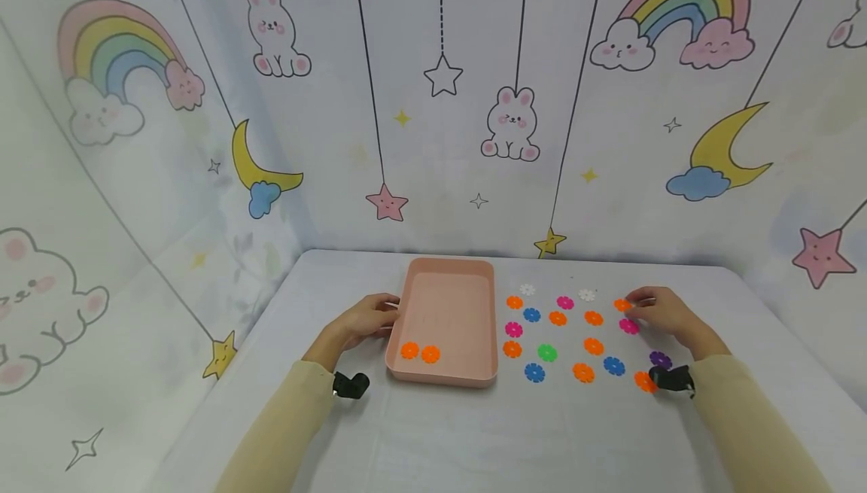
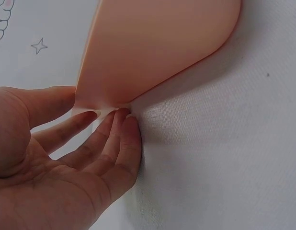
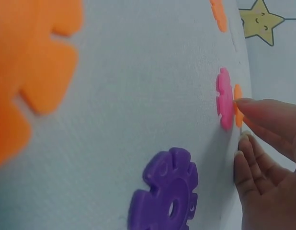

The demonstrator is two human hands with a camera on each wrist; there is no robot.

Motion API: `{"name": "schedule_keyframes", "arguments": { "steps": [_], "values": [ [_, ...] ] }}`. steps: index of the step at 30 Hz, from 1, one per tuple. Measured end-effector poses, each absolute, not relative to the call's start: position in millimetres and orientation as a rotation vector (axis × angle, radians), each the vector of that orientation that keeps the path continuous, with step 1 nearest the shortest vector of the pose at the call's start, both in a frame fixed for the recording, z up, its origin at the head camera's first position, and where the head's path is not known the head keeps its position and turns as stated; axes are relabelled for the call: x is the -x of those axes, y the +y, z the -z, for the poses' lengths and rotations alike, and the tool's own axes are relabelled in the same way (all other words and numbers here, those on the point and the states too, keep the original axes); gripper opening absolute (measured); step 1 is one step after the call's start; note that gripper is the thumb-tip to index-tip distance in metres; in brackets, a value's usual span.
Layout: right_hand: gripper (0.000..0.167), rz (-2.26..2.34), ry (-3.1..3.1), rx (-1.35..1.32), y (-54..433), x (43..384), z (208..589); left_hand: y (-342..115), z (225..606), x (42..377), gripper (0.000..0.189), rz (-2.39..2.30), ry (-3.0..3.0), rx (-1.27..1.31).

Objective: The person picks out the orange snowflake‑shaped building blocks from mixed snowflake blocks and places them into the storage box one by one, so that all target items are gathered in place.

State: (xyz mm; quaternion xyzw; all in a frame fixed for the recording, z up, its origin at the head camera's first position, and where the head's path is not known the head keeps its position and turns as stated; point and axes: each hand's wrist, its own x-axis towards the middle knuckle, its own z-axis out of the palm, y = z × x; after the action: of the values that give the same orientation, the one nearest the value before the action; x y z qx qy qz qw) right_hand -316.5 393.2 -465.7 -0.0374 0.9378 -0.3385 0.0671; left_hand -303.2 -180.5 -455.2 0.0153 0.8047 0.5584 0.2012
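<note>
While the left hand (image 1: 366, 320) holds the left side of the pink tray (image 1: 447, 297) — thumb at the rim, fingertips against the wall — the right hand (image 1: 669, 317) pinches an orange flower disc (image 1: 621, 305) just beyond a magenta disc (image 1: 628, 326). Two orange discs (image 1: 409, 351) lie inside the tray, near left; loose multicoloured discs (image 1: 547, 353) are spread over the desk (image 1: 542, 433) to its right.

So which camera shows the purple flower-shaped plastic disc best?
The right wrist view: the purple disc looks biggest there, centre hole visible, though cut off below. The head view shows it small; the left wrist view, not at all.
</note>
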Motion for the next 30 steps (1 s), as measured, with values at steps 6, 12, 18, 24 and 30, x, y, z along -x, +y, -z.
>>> {"name": "schedule_keyframes", "arguments": {
  "steps": [6,12,18,24,30],
  "values": [
    [0.05,1.011,2.837,0.103,392.0,316.7,465.5,-180.8,455.4,303.3,0.045,-1.564,2.246,-0.054],
    [0.051,0.98,2.844,0.091,390.6,316.2,462.0,-180.7,455.3,303.0,0.045,-1.551,2.259,-0.055],
    [0.045,0.981,2.869,0.111,391.2,317.3,459.8,-180.9,454.9,303.0,0.045,-1.556,2.254,-0.053],
    [0.042,0.995,2.877,0.123,392.5,315.5,457.8,-181.0,455.2,303.5,0.046,-1.545,2.263,-0.053],
    [0.039,1.032,2.888,0.164,387.3,310.8,452.1,-181.5,455.8,303.1,0.046,-1.543,2.261,-0.05]
  ]
}}
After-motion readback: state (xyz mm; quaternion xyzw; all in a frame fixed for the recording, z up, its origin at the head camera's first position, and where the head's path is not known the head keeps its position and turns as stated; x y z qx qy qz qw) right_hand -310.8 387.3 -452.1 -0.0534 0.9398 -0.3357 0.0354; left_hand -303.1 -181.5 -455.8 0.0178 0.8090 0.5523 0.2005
